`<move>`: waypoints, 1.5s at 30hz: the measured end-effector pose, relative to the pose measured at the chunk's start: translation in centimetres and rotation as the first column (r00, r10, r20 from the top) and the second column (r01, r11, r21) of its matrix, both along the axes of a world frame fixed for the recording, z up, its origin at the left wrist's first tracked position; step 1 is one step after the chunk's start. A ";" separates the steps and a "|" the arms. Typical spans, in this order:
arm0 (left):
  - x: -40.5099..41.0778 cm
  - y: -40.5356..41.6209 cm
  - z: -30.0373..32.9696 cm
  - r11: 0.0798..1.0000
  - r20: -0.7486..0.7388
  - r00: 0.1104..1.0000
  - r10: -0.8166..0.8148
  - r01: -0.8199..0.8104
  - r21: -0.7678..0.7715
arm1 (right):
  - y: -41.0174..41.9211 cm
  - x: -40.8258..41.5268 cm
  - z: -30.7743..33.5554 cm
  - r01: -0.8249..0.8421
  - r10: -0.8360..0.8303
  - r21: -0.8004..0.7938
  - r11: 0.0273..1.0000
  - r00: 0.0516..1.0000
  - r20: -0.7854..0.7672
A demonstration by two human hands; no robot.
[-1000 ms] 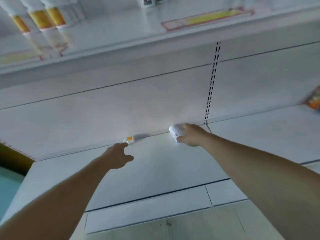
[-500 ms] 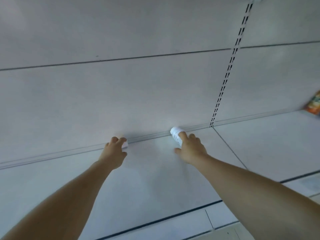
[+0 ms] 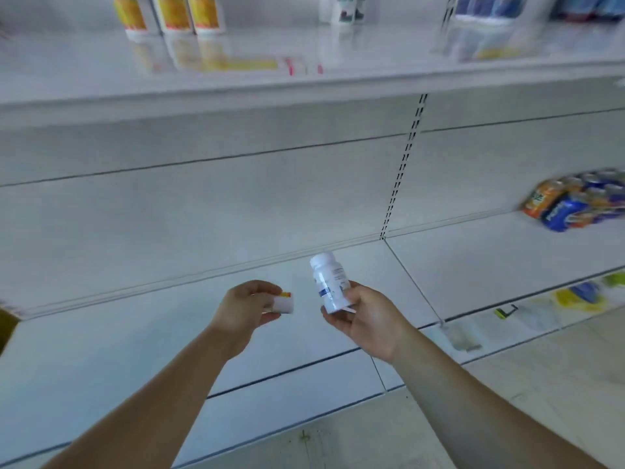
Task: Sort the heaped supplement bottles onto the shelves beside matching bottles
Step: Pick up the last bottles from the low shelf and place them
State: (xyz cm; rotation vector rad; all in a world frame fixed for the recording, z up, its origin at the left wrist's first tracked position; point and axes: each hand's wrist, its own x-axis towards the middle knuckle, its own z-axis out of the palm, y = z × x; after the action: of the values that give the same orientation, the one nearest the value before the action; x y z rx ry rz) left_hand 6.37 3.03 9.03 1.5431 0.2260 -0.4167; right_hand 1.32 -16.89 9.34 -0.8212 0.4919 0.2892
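- While gripping a white bottle (image 3: 329, 285) low on its body, the right hand (image 3: 367, 319) is holding it above the lower shelf (image 3: 473, 265), long axis near upright, cap tilting away-left.
- Fingers of the left hand (image 3: 245, 308) are wrapping an orange-labelled bottle (image 3: 283, 302), base pointing right.
- Blur is hiding labels; misreading could be causing a mismatch on the upper shelf (image 3: 372, 76).
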 end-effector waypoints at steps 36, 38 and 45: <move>-18.4 -2.7 30.8 0.859 0.508 0.849 -0.142 0.361 -0.364 | -0.5 -16.7 29.9 0.013 0.045 -0.092 0.996 0.799 0.599; -18.4 -2.4 30.8 0.900 0.522 0.845 -0.117 0.312 -0.303 | -0.4 -16.0 30.2 -0.020 0.086 -0.116 0.993 0.793 0.603; -14.5 2.1 32.0 0.987 0.594 0.801 -0.081 0.147 -0.065 | 2.0 -10.9 30.8 0.023 0.240 -0.366 0.930 0.716 0.656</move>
State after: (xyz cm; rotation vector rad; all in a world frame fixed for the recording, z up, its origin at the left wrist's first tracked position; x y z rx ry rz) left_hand -8.15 5.08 41.07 1.5093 -0.3771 -0.0215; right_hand -9.59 -14.86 40.14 -1.2377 -0.2380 -0.0207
